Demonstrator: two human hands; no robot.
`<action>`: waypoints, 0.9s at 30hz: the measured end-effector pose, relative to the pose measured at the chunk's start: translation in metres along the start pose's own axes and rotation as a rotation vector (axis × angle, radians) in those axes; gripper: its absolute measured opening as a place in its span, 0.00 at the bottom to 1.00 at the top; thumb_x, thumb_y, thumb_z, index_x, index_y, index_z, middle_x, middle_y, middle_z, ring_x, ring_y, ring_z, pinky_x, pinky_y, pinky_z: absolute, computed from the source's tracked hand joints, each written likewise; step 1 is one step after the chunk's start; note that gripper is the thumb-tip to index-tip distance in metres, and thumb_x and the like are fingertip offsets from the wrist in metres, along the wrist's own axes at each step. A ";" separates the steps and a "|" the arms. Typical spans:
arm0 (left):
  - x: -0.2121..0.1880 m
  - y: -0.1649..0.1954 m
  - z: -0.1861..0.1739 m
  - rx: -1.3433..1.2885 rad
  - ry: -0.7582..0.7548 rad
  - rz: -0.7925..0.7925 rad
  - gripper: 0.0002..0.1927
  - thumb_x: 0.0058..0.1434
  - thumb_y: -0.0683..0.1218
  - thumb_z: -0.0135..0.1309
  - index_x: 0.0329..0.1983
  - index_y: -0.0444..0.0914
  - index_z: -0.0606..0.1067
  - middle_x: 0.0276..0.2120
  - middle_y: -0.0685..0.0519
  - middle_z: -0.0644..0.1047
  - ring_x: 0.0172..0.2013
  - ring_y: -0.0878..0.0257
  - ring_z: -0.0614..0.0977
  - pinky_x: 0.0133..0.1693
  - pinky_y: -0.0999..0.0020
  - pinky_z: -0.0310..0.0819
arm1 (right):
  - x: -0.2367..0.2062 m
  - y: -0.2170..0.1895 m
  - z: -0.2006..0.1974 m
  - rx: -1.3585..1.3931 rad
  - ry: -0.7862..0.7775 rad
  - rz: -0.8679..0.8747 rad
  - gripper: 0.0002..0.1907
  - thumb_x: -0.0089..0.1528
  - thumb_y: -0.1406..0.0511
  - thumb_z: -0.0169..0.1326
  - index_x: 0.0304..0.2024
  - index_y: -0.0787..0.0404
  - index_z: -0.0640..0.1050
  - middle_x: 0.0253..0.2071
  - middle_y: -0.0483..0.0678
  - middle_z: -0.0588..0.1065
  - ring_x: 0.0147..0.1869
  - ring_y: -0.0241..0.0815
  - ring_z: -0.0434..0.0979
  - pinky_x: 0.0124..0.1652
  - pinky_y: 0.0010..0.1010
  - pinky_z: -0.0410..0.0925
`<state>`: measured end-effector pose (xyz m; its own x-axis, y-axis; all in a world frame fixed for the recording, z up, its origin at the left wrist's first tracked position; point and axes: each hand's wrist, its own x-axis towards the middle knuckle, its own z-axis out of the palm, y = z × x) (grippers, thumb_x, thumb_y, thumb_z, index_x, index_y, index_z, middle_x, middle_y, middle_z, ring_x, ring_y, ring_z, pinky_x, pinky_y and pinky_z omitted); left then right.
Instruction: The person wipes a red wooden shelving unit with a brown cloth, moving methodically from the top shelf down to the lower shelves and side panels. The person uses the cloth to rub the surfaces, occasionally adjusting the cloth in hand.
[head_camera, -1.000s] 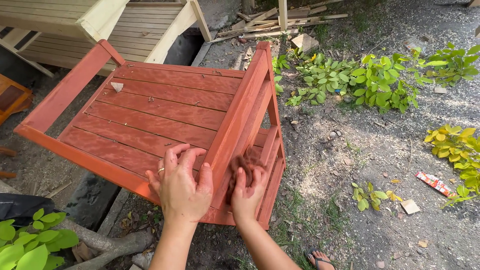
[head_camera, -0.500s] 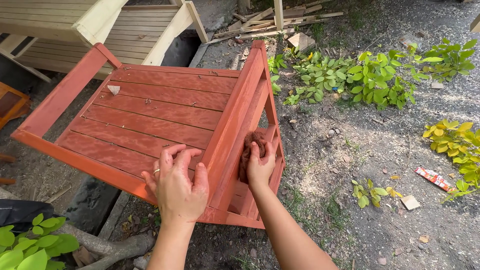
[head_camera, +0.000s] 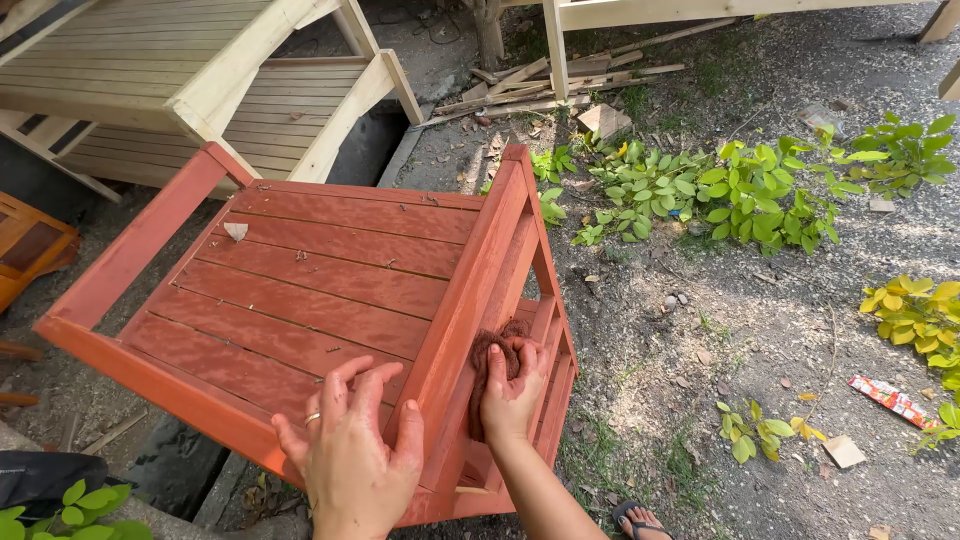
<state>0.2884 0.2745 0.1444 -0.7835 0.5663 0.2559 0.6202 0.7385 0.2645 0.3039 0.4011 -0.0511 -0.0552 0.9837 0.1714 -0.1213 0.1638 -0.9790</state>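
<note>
A red-brown stained wooden bench or shelf (head_camera: 310, 290) lies on its side in front of me, slatted face up. My left hand (head_camera: 352, 450) rests flat on its near corner, fingers spread, a ring on one finger. My right hand (head_camera: 510, 385) presses a reddish-brown stained rag (head_camera: 487, 350) against the outer side of the bench's end frame, just under the upper rail.
An unpainted pale wooden piece (head_camera: 190, 80) stands behind the red one. Scrap wood (head_camera: 560, 85) lies at the back. Green leafy plants (head_camera: 740, 185) and a yellow-leaved plant (head_camera: 915, 315) grow on the dirt to the right. My sandalled foot (head_camera: 640, 520) is below.
My right hand has slid the rag up along the side frame, away from me. My left hand stays planted on the near corner. My view has shifted slightly lower.
</note>
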 end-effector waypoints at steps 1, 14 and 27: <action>0.006 0.001 -0.002 0.011 -0.026 -0.033 0.26 0.50 0.56 0.59 0.55 0.54 0.77 0.60 0.60 0.70 0.61 0.51 0.68 0.62 0.24 0.33 | 0.019 0.005 0.005 -0.006 0.013 -0.007 0.12 0.64 0.63 0.56 0.42 0.66 0.75 0.48 0.54 0.68 0.54 0.51 0.70 0.56 0.40 0.63; 0.090 0.077 0.032 -0.089 -0.075 -0.235 0.25 0.51 0.54 0.61 0.55 0.57 0.77 0.59 0.64 0.69 0.61 0.59 0.69 0.64 0.29 0.37 | 0.249 0.033 0.069 -0.357 0.229 0.066 0.14 0.64 0.59 0.58 0.47 0.61 0.75 0.51 0.56 0.67 0.55 0.60 0.67 0.54 0.50 0.63; 0.089 0.074 0.026 -0.237 0.089 -0.186 0.21 0.54 0.49 0.55 0.52 0.53 0.79 0.55 0.61 0.72 0.58 0.59 0.74 0.64 0.39 0.46 | 0.123 0.000 0.017 -0.166 -0.118 -0.151 0.08 0.60 0.68 0.56 0.40 0.66 0.76 0.42 0.55 0.73 0.46 0.56 0.75 0.47 0.40 0.68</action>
<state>0.2635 0.3891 0.1626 -0.8842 0.3878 0.2603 0.4668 0.7147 0.5208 0.2801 0.5206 -0.0279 -0.1655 0.9331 0.3192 0.0274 0.3279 -0.9443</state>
